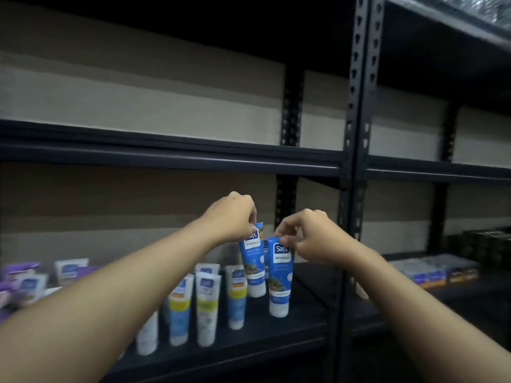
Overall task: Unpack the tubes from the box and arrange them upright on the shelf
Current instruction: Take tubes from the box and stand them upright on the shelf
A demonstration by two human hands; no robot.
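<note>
Two blue and white tubes stand cap-down on the dark shelf [298, 308]. My left hand [235, 217] pinches the crimped top of the rear blue tube [253, 261]. My right hand [309, 236] pinches the top of the front blue tube [280, 277], whose white cap rests on the shelf board. Left of them stand several upright white tubes with yellow and pale blue bands [207, 305]. No box is visible.
Purple and white packs [25, 277] crowd the shelf's far left. A black perforated upright post [356, 150] rises just right of my hands. The neighbouring bay holds flat boxed goods [431, 272]. The shelf board above [166, 153] carries nothing visible.
</note>
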